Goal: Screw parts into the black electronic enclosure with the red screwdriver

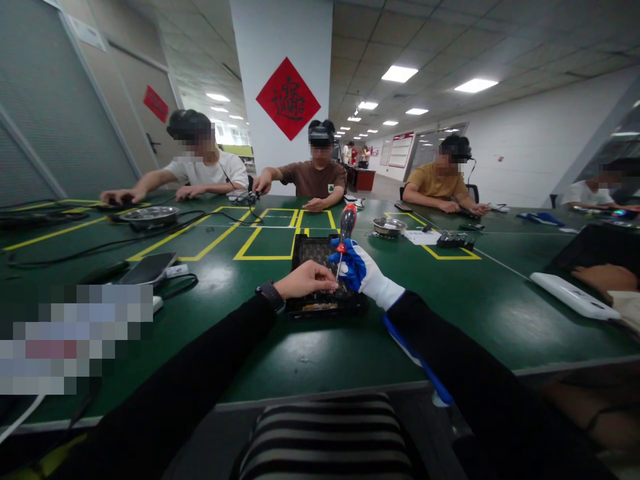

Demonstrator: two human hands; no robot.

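A black open case [327,307] lies on the green table, with dark and brownish parts inside it. My left hand [309,279], bare and with a dark band at the wrist, is over the case, its fingertips pinched together beside the screwdriver's tip; whatever they hold is too small to name. In a white and blue glove, my right hand [356,267] is closed near a screwdriver [347,223] with a red and dark handle. The screwdriver stands nearly upright, handle up, its thin shaft passing by the gloved fingers down into the case.
Metal bowls [150,215] [389,227] stand at the far left and behind the case on the right. A phone [149,268] and cables lie left. A white device [574,296] lies right. Several people sit around the green table [310,360].
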